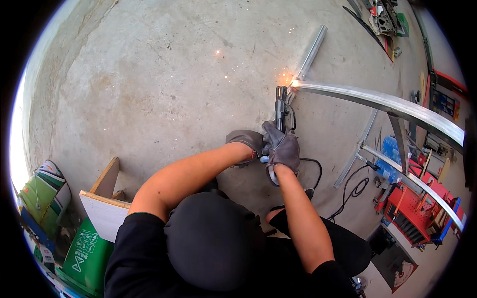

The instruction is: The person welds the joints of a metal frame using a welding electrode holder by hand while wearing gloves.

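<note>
My right hand [284, 149], in a grey work glove, is closed round a black welding electrode holder [280, 115]. Bright sparks fly near the holder's tip, where the end of a long silver metal tube [367, 95] meets a shorter metal bar [312, 52] on the concrete floor. My left hand [245, 144], also gloved, is bent in against the right one. Its fingers are mostly hidden, so whether they grip anything cannot be seen. A black cable [318, 169] loops out beside my right wrist.
On the right, the tube's frame has a leg [399, 136] and a lower bar [417, 181]. Red tool racks [410, 208] and blue water bottles [390, 156] stand beyond it. To the left are a white board [105, 211] and a green bin [84, 253]. Machine parts [385, 20] lie at far right.
</note>
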Tool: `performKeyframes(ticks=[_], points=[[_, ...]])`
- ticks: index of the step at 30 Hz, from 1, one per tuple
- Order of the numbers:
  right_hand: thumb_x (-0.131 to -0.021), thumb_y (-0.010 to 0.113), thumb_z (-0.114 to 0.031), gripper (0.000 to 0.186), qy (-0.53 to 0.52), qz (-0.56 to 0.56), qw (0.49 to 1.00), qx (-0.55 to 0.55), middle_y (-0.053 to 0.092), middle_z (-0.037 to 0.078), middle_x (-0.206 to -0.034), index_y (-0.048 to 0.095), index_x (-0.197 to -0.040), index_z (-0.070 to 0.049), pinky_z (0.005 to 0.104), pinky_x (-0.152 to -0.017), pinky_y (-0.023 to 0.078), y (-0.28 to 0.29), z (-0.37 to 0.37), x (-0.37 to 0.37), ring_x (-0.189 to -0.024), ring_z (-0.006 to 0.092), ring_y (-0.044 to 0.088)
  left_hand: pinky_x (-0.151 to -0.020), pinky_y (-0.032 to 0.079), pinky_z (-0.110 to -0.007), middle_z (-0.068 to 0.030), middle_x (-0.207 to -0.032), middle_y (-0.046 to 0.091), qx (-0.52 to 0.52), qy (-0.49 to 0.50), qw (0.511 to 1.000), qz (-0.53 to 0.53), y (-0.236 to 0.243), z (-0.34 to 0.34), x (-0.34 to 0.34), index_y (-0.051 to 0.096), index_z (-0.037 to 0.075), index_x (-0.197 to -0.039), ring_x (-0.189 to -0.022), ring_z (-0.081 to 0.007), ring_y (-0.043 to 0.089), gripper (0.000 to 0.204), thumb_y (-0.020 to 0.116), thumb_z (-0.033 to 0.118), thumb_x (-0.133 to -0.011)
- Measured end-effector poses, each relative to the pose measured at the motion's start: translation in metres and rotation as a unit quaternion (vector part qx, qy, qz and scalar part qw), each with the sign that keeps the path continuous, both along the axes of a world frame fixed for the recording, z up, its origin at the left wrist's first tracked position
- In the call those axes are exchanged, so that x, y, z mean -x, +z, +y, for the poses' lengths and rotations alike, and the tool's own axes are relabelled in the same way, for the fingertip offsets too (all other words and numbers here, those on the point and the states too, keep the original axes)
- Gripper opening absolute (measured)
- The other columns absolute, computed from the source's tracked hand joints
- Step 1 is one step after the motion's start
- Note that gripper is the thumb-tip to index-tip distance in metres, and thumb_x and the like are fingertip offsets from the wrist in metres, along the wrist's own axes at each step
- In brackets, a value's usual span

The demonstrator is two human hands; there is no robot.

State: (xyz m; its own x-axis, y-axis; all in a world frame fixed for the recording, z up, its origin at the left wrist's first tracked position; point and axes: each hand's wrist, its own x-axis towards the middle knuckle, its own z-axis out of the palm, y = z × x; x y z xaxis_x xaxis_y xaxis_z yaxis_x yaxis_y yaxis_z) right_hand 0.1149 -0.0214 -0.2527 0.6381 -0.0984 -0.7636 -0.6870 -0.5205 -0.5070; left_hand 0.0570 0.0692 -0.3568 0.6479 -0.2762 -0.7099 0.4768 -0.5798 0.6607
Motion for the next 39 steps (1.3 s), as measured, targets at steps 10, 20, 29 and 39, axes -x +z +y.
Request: performKeyframes(ticks=[10,20,29,39], points=[[-0.092,0.087,-0.038,0.036,0.028,-0.027,0.998,0.041,0.063,0.002,-0.07,0.076,-0.107,-0.008,0.0315,-0.038,0.045,-0.001,0.0,-0.002,-0.046,0.0119,0.055,-0.094,0.059,-0.049,-0.0208,-0.132,0.076,-0.013,-0.024,1.0,-0.007,0.008,0.002,-0.001,0.078,0.005,-0.128,-0.115,-0.0395,0.076,0.041,0.062,0.035,-0.104],[-0.095,0.083,-0.036,0.03,0.101,-0.043,0.992,0.067,0.064,-0.002,-0.073,0.075,-0.106,-0.009,0.0282,-0.041,0.045,0.002,-0.005,0.004,-0.049,0.0086,0.054,-0.093,0.06,-0.05,-0.0254,-0.121,0.078,-0.002,-0.005,1.0,-0.011,0.008,0.005,-0.001,0.08,0.001,-0.118,-0.114,-0.0422,0.076,0.039,0.063,0.029,-0.097],[-0.088,0.075,-0.067,0.065,0.265,-0.097,0.935,0.214,0.079,0.023,-0.09,0.081,-0.104,-0.004,0.0486,-0.084,0.059,0.004,-0.02,-0.01,-0.087,0.0437,0.077,-0.094,0.059,-0.048,-0.0231,-0.121,0.078,0.003,0.007,1.0,-0.005,0.009,0.002,-0.001,0.08,0.004,-0.121,-0.112,-0.0417,0.076,0.043,0.066,0.037,-0.097],[-0.096,0.067,-0.072,0.073,0.355,-0.133,0.868,0.322,0.077,0.031,-0.097,0.071,-0.108,0.0,0.0582,-0.084,0.06,0.001,-0.048,-0.02,-0.096,0.0535,0.074,-0.063,0.063,-0.042,-0.0178,-0.092,0.08,0.258,0.332,0.907,-0.005,-0.007,0.011,-0.013,0.078,-0.002,-0.102,-0.073,-0.0258,0.079,0.02,0.076,0.017,-0.095]])
